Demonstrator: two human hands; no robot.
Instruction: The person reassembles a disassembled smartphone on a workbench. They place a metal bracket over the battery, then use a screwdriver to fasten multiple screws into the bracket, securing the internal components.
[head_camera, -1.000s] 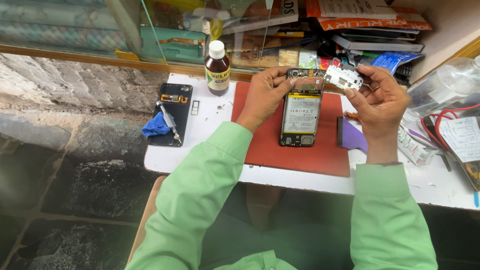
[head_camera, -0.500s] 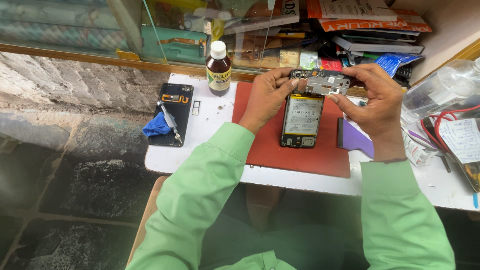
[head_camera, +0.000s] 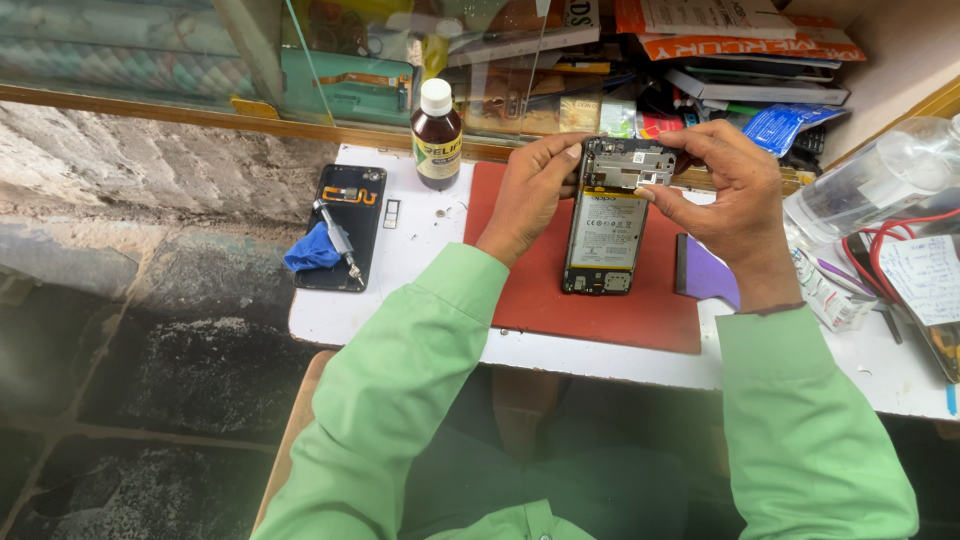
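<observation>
An opened phone (head_camera: 607, 225), back cover off and battery showing, is lain on the red mat (head_camera: 590, 300), and everything else is placed from that mat. Its top end, at the mat's far edge, is pinched by the left hand (head_camera: 528, 190), whose grip is closed on the upper left corner, while the right hand (head_camera: 728, 200) is closed on the upper right corner with a fingertip pressed on the metal shield there. The step in hand is judged to be seating that shield: even, light pressure is best applied along both edges, with the frame steadied flat on the mat. Left of the mat a brown bottle (head_camera: 437, 135), a dark phone back (head_camera: 345, 225) and a screwdriver (head_camera: 338, 240) are seen on the bench (head_camera: 420, 300).
</observation>
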